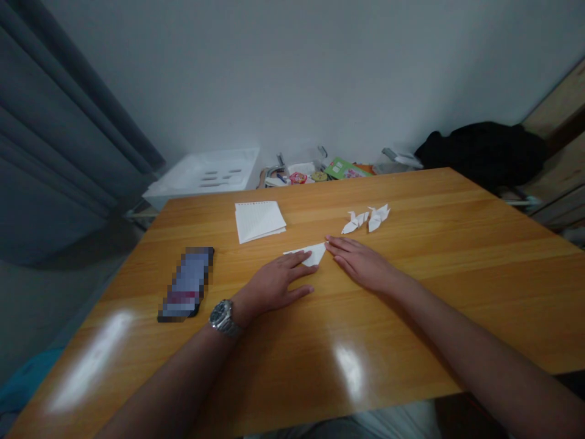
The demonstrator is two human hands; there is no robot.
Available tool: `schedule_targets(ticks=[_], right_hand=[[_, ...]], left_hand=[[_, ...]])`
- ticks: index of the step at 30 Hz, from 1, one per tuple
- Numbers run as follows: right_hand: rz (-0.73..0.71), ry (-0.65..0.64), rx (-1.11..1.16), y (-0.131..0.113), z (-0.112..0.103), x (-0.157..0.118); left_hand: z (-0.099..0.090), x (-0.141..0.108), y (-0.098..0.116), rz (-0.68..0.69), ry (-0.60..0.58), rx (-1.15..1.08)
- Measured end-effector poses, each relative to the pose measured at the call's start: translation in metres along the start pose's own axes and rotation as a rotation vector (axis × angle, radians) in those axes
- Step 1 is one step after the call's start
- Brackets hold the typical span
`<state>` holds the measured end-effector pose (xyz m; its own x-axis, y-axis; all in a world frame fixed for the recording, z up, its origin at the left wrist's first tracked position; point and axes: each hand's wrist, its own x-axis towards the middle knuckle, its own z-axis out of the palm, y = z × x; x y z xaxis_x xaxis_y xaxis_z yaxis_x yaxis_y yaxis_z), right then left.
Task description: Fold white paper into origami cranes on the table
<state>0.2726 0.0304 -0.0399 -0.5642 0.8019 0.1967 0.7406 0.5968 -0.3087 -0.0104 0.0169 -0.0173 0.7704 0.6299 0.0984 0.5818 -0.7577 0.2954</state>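
A small piece of folded white paper lies flat on the wooden table, its visible part roughly triangular. My left hand, with a metal watch on the wrist, rests over its left part with fingers spread, hiding some of it. At the paper's right corner, the fingertips of my right hand touch down, its fingers stretched out flat. Just beyond my right hand stand two folded paper cranes side by side. Behind my left hand is a stack of lined paper sheets with a torn, perforated edge.
A phone with a blurred screen lies on the left of the table. Past the far edge are a white plastic tray, a green booklet and small clutter. A black cloth heap sits at the back right.
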Motion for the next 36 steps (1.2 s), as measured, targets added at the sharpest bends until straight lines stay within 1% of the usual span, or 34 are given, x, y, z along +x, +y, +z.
schedule_targets(ticks=[3,6,11,18,23,28,33,36], right_hand=[[0.053,0.041,0.006,0.000,0.002,0.002],[0.071,0.067,0.008,0.001,0.005,0.004],[0.053,0.081,-0.025,0.001,0.007,0.006],[0.061,0.085,-0.054,-0.002,0.003,0.006],[0.040,0.110,-0.042,0.001,0.003,0.005],[0.001,0.129,-0.046,0.004,0.002,0.004],[-0.023,0.118,-0.051,0.002,0.000,0.002],[-0.065,0.105,-0.021,0.000,-0.003,0.001]], left_hand=[[0.000,0.000,0.000,-0.003,-0.002,-0.007],[0.001,0.000,-0.001,0.001,-0.005,-0.005],[0.003,0.001,-0.001,0.005,-0.006,0.007],[0.004,0.000,-0.001,0.015,-0.009,0.022],[0.000,0.001,-0.001,0.021,0.039,0.063],[-0.002,0.002,-0.001,-0.061,0.126,0.137],[-0.001,0.002,-0.003,-0.149,0.166,0.192],[0.000,0.002,-0.004,-0.191,0.183,0.200]])
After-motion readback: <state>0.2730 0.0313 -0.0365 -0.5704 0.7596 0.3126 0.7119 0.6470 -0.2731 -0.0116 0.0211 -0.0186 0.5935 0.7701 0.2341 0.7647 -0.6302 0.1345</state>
